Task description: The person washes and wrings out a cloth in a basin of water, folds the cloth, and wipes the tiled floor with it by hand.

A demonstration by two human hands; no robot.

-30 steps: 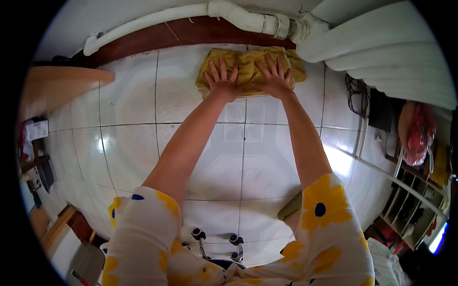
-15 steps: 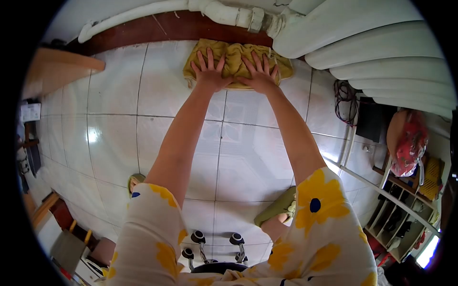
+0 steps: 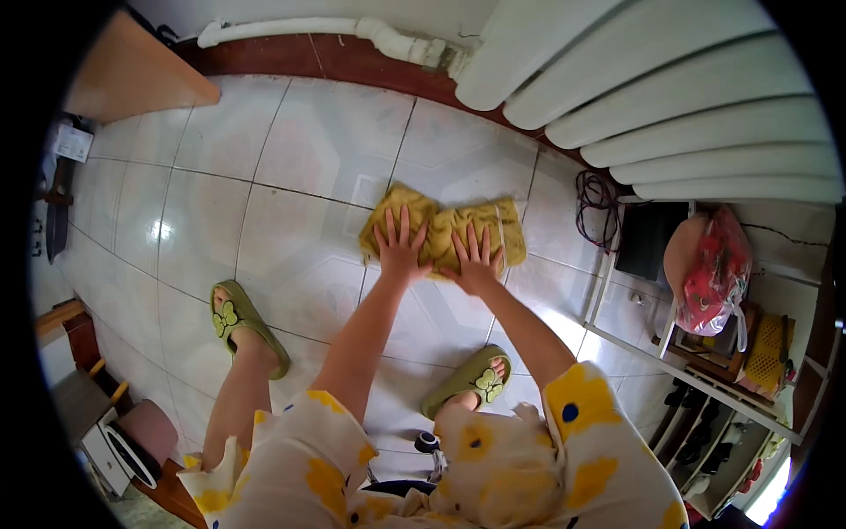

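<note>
A mustard-yellow cloth (image 3: 441, 214) lies bunched and wrinkled on the pale tiled floor (image 3: 308, 238). My left hand (image 3: 403, 249) presses flat on its left half, fingers spread. On the right half rests my right hand (image 3: 477, 263), palm down with its fingers apart as well. The two thumbs point toward each other near the cloth's lower edge. Neither hand is wrapped round the cloth.
A white radiator (image 3: 670, 97) stands at the upper right, with a pipe (image 3: 300, 28) along the wall. Coiled cable (image 3: 599, 212) lies beside a white rack (image 3: 634, 342). My feet in green slippers (image 3: 251, 331) flank a wheeled stool (image 3: 427, 443). A wooden panel (image 3: 141, 70) juts in upper left.
Both hands have drawn the cloth back from the wall's base toward my feet, still flat on it. The view has shifted, and both slippers now show more fully.
</note>
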